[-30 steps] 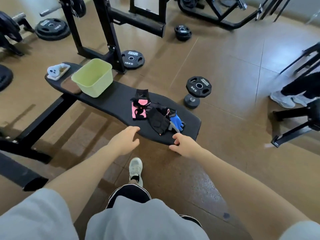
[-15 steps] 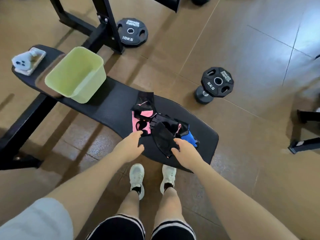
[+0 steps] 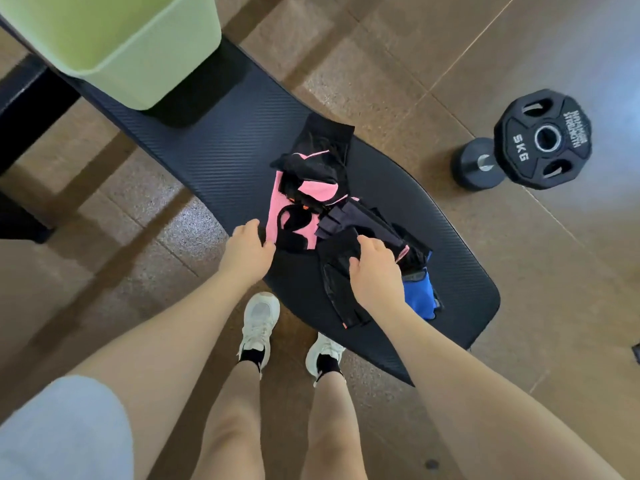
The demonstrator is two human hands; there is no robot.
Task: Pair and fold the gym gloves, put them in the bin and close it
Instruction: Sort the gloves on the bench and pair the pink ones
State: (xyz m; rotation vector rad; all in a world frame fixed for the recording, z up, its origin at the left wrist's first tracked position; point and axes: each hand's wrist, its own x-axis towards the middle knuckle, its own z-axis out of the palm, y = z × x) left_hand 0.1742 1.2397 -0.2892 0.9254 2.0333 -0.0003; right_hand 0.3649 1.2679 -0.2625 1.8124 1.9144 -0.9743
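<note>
Tangled heap of pink, black and blue fabric gym gloves [image 3: 322, 209] mid-bench, well short of pale green plastic bin [image 3: 114, 46]. Left hand [image 3: 247, 252] touching pink edge, grip unclear; right hand [image 3: 375, 268] curled on black glove. Risk: snagged neighbours dragged off padded black bench [image 3: 214, 157].

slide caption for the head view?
Left hand and right hand reach gym gloves on bench beside green bin.

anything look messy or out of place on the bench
Yes: the gloves lie in a jumbled, overlapping heap on the bench, pairs unsorted, and a blue glove is half buried beneath black ones. The green bin stands upright.
</note>
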